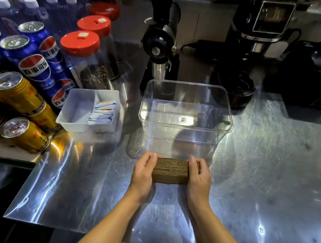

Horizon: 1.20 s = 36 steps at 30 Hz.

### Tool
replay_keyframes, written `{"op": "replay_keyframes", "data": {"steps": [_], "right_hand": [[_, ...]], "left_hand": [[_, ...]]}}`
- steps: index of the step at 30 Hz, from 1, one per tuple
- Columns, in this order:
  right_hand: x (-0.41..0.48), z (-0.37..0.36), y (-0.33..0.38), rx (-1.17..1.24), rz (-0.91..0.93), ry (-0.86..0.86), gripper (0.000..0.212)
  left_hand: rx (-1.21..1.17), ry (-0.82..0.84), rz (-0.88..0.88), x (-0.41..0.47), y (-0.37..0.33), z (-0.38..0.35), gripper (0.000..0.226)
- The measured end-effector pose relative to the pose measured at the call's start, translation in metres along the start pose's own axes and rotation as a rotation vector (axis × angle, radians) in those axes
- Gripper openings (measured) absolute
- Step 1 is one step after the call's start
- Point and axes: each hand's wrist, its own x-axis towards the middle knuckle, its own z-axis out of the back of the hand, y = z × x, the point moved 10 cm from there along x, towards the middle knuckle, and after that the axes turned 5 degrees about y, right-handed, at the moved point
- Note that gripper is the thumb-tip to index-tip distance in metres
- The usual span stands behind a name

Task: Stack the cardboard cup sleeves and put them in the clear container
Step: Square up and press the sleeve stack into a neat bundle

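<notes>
A squared-up stack of brown cardboard cup sleeves (170, 170) is held between both hands just above the steel counter. My left hand (143, 172) grips its left end and my right hand (199, 177) grips its right end, thumbs resting on top. The clear container (185, 125), a tall rectangular plastic tub with nothing in it, stands directly behind the stack, its near wall a short way beyond my fingertips.
A white tray (75, 115) of sachets sits left of the container. Red-lidded jars (80, 44), blue and gold cans (13, 91) and water bottles crowd the left. Black coffee grinders (160, 46) and machines (314, 79) line the back. The steel counter (270, 175) stretches right.
</notes>
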Motion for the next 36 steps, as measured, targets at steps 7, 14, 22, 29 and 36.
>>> {"op": "replay_keyframes", "data": {"steps": [7, 14, 22, 29, 36], "right_hand": [[0.000, -0.003, 0.000, 0.010, -0.006, 0.024, 0.025], [-0.001, -0.003, -0.002, 0.007, -0.014, 0.048, 0.023], [-0.004, -0.010, 0.008, 0.061, -0.049, 0.199, 0.013], [-0.009, -0.001, 0.008, -0.038, -0.044, 0.606, 0.075], [0.002, 0.012, -0.002, -0.007, -0.038, 0.524, 0.048]], "left_hand": [[0.048, 0.243, 0.084, -0.011, -0.003, 0.021, 0.068], [0.130, 0.289, 0.121, -0.021, -0.003, 0.021, 0.067], [0.094, 0.183, 0.080, -0.017, -0.007, 0.022, 0.043], [0.196, 0.188, 0.050, -0.015, -0.010, 0.024, 0.043], [0.163, 0.187, 0.056, -0.016, -0.011, 0.023, 0.041]]}}
